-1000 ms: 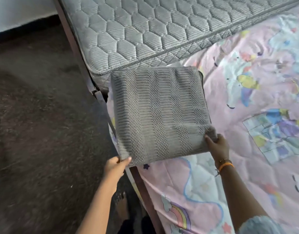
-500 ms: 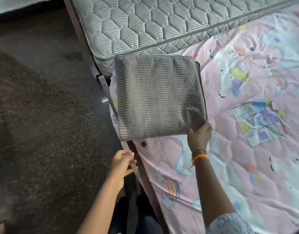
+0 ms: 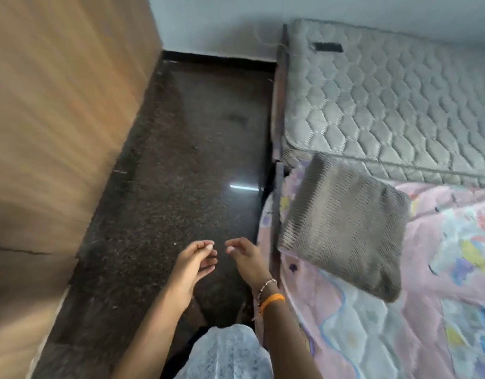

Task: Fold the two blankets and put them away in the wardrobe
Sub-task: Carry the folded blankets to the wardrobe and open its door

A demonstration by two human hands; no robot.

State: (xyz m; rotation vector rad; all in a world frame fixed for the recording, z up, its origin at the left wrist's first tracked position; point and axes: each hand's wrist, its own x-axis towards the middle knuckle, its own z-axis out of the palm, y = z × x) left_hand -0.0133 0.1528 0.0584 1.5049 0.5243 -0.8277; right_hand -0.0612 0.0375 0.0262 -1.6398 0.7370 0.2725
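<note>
both hands' grip released: left hand (image 3: 193, 262), right hand (image 3: 245, 255); folded blanket (image 3: 342, 228) on bed (image 3: 372, 337).

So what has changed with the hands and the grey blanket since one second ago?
Both hands let go: the left hand and the right hand now hang empty over the floor, beside the bed. The folded grey blanket stays on the pink sheet.

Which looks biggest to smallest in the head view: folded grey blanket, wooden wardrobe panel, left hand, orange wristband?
1. wooden wardrobe panel, though it is nearer the camera
2. folded grey blanket
3. left hand
4. orange wristband
</note>
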